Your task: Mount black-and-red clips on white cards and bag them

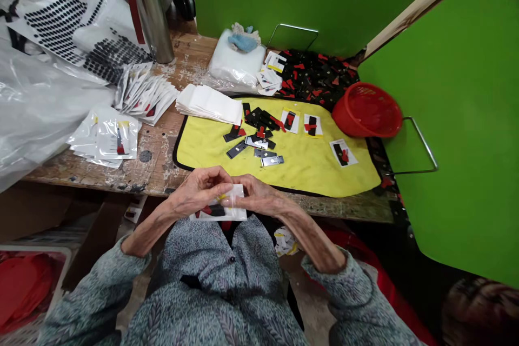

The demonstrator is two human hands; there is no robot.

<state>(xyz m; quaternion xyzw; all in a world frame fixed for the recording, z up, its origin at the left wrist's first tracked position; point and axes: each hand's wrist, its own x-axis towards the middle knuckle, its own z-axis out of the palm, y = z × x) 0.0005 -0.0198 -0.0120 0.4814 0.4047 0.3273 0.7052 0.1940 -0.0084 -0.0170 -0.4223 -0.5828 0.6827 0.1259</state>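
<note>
- Plastic packet (217,215), holding a white card with a black-and-red piece, is held over the lap, just near of the wooden bench (121,170).
- Its upper edge is pinched by the left hand (198,192) and the right hand (259,197), both closed narrowly on it, fingertips meeting at a yellow strip.
- Yellow cloth (320,173) is spread just beyond the hands, with black-and-red pieces (255,118), silver metal plates (271,160) and carded pieces (343,152) laid on it.
- White paper sleeves (208,104) are stacked at its far left; a red basket (367,111) is tipped beyond its far right.
</note>
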